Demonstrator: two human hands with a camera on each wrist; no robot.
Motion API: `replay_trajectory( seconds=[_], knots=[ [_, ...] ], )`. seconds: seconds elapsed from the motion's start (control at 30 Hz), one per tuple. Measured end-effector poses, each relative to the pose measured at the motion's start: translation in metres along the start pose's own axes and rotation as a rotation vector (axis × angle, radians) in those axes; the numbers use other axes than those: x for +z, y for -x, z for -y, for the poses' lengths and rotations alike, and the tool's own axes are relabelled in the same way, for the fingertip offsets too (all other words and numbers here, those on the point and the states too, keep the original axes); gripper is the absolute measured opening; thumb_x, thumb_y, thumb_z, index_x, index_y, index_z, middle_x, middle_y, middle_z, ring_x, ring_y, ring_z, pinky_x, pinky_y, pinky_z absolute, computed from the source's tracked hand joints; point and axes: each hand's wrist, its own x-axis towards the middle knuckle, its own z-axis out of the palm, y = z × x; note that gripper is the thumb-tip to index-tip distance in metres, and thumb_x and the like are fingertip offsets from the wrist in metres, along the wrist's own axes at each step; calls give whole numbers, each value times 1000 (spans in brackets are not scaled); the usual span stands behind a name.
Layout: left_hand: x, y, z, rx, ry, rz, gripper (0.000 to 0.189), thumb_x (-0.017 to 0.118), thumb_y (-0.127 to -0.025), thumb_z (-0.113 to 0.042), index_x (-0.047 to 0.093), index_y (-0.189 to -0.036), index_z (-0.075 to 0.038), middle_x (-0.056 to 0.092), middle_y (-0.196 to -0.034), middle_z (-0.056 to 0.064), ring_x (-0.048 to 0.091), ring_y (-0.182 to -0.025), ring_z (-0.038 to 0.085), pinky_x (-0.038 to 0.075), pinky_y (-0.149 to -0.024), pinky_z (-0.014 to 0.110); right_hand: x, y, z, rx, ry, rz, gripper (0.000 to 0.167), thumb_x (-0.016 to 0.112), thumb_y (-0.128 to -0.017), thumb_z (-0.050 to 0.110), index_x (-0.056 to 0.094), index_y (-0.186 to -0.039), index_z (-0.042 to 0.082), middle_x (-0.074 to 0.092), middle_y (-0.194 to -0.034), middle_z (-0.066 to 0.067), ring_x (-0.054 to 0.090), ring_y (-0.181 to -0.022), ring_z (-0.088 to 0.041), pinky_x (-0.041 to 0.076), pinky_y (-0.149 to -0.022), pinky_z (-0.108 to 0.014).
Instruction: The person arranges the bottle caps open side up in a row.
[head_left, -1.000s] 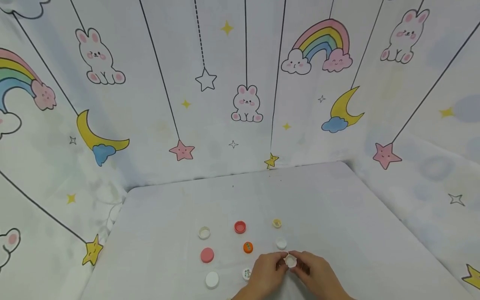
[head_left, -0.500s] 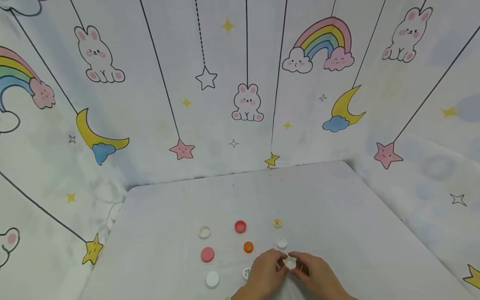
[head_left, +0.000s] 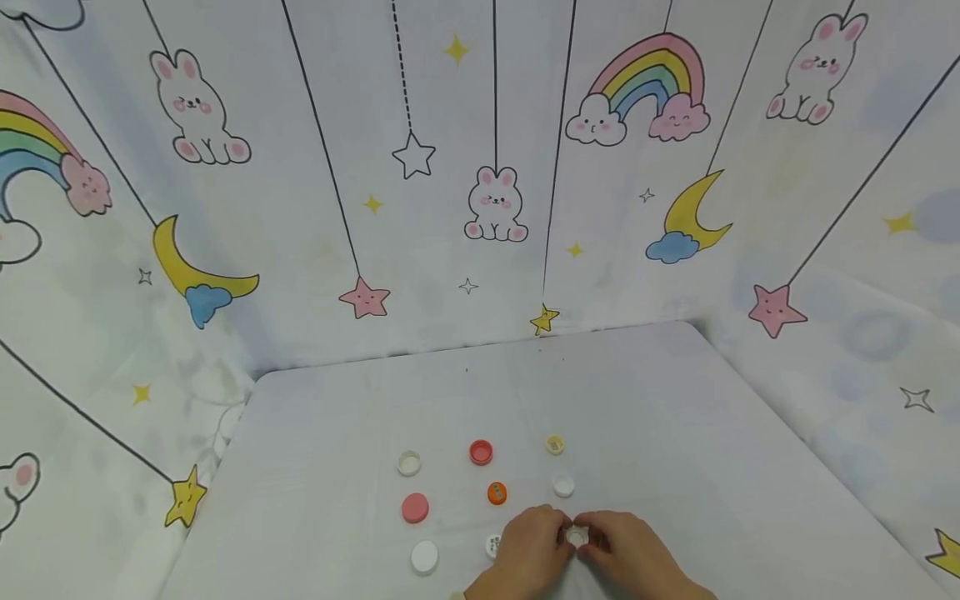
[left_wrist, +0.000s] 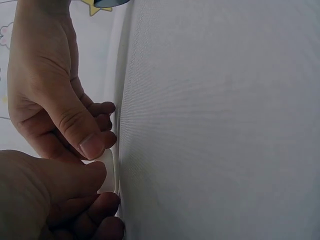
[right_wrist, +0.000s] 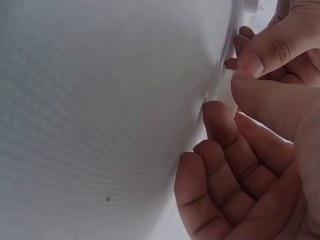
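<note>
Left column: three caps are laid out on the white cloth, kinda lined up – off-white ring at the back, pink cap in the middle, plain white cap up front.
Middle column: red cap is set at the back, hollow side up, with the orange cap in front of it; the printed white cap is partly hidden by the left hand.
Left hand: fingers are bent, and the near side of a small white piece is pinched with thumb and fingertips.
Right-hand column: yellow cap is placed at the back, small white cap just in front.
White piece: held between both hands, low over the cloth in front of that small white cap; whether the cloth is touched can't really be told.
Right hand: the piece's other side is pinched by thumb and finger, with the other fingers loosely curled.
</note>
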Motion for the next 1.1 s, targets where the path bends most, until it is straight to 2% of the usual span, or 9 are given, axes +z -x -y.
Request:
replay_trajectory(
  seconds=[0.3, 0.53, 0.7, 0.93, 1.1],
  knots=[
    [-3, 0, 0, -31, -4, 76, 18, 77, -81, -24, 73, -97, -15, 49, -67, -15, 43, -63, -2, 39, -59, 18, 1, -3, 4, 32, 48, 38, 32, 79, -79, 20, 71, -108, 9, 49, -71, 20, 42, -64, 3, 40, -58, -23],
    [-5, 0, 3, -48, -8, 85, 20, 78, -81, -24, 73, -99, -15, 48, -67, -16, 43, -63, -2, 38, -59, 19, 2, -6, 6, 57, 23, 61, 36, 78, -80, 22, 70, -111, 9, 50, -71, 19, 43, -64, 2, 40, -58, -23],
    [-10, 4, 7, -54, -24, 37, 25, 79, -80, -23, 72, -103, -16, 49, -69, -15, 44, -64, -1, 39, -59, 20, -1, -7, 7, 23, 57, 15, 38, 79, -79, 21, 69, -113, 9, 51, -72, 21, 44, -65, 4, 42, -61, -23],
    [-21, 15, 14, -39, -25, -101, 24, 80, -78, -24, 72, -100, -18, 54, -74, -14, 47, -68, -2, 40, -59, 18, -4, -11, 14, -25, 66, -58, 32, 79, -80, 22, 70, -110, 13, 53, -77, 24, 47, -69, 3, 44, -62, -23],
    [-30, 28, 25, -56, -11, -156, 24, 81, -77, -23, 71, -97, -17, 56, -79, -11, 49, -71, 0, 42, -60, 19, 2, -14, 21, -141, 78, -110, 31, 81, -77, 22, 71, -105, 16, 58, -82, 22, 55, -76, -2, 47, -67, -28]
  ],
)
